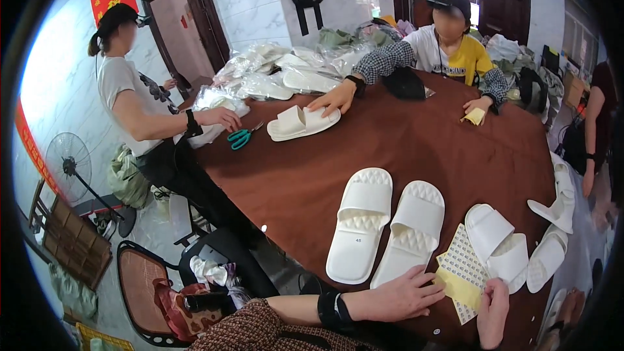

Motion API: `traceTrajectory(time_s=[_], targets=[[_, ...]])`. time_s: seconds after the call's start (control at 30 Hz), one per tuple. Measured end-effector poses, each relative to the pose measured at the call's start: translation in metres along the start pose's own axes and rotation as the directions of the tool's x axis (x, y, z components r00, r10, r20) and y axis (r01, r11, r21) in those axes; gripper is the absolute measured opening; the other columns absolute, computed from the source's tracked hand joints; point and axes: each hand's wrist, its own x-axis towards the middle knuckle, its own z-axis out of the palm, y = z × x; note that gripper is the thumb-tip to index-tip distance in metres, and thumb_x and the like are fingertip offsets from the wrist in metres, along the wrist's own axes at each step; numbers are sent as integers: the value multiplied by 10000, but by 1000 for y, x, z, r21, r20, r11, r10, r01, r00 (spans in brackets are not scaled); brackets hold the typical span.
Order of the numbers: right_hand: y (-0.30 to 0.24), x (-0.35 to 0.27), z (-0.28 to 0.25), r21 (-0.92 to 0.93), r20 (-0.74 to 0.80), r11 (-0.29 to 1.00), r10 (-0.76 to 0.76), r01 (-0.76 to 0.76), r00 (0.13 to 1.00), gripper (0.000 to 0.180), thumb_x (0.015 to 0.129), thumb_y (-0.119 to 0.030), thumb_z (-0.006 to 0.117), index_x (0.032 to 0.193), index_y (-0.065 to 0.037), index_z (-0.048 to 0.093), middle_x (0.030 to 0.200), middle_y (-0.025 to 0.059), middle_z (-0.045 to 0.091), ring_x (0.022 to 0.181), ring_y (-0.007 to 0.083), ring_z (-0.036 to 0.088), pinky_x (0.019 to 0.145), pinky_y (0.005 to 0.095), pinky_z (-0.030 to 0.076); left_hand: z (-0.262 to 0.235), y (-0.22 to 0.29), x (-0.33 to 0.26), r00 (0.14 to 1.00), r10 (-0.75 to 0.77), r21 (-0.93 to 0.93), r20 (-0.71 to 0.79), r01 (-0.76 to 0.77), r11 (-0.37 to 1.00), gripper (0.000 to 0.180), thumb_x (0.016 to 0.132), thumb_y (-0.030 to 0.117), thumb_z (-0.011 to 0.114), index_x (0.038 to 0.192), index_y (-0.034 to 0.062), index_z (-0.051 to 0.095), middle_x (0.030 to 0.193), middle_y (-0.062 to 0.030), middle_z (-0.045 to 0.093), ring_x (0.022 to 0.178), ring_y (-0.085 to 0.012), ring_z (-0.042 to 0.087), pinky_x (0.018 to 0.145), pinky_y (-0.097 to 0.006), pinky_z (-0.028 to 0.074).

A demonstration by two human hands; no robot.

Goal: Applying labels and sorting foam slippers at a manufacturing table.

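My left hand (pixel 400 294) lies with fingers stretched out, its fingertips at the left edge of a sticker sheet (pixel 465 257). The sheet is pale yellow with rows of small printed labels and a bare yellow strip. Beside the sheet's lower right edge my right hand (pixel 494 312) is closed, thumb against fingers; whatever it pinches is hidden. Two white slippers stand side by side above my left hand: the left slipper (pixel 359 227) bears a small label on its insole, and the right slipper (pixel 411 231) reaches down to my fingers. Another white slipper pair (pixel 499 244) touches the sheet.
More white slippers (pixel 551 247) line the right edge of the brown-covered table (pixel 292 185). Across it, a co-worker's hand (pixel 335 96) rests on a slipper pair (pixel 302 123). Teal scissors (pixel 240 138) lie near another person's hand (pixel 221 118). Bagged slippers (pixel 279 71) are heaped behind. A chair (pixel 146 286) stands left.
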Motion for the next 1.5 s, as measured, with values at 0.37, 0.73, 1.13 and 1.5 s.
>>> traceTrajectory(time_s=[0.37, 0.73, 1.13, 1.5], targets=[[13, 0, 18, 11, -79, 1000, 12, -12, 997, 164, 869, 43, 535, 1030, 13, 534, 931, 191, 548, 873, 371, 555, 795, 411, 469, -5, 4, 1, 1000, -10, -12, -6, 10, 1000, 489, 878, 303, 656, 1267, 27, 548, 1299, -115, 553, 1196, -294, 481, 1040, -466, 374], [11, 17, 18, -213, -33, 971, -115, 105, 993, 254, 824, 8, 558, 1072, -45, 537, 976, 172, 585, 917, 376, 607, 758, 438, 505, -18, 1, 12, 996, -76, 85, 54, 72, 994, 523, 790, 189, 747, 1274, 79, 584, 1339, -72, 583, 1235, -288, 507, 1076, -493, 339], [15, -4, 1, 214, -8, 966, 147, -142, 989, 190, 943, 0, 511, 1128, -38, 526, 943, 180, 598, 839, 326, 634, 747, 360, 511, -18, 7, 13, 997, -58, 47, 49, 55, 997, 531, 772, 147, 751, 1268, 57, 584, 1321, -74, 588, 1217, -304, 521, 1077, -487, 345], [-49, 18, -17, 544, 137, 829, 63, -128, 989, 259, 912, 87, 481, 1155, 0, 506, 954, 24, 543, 849, 85, 517, 786, 226, 448, -19, -1, -3, 973, 89, -143, -211, -121, 982, 309, 760, 53, 742, 1058, 32, 660, 1130, -117, 652, 1068, -290, 610, 1004, -506, 424]])
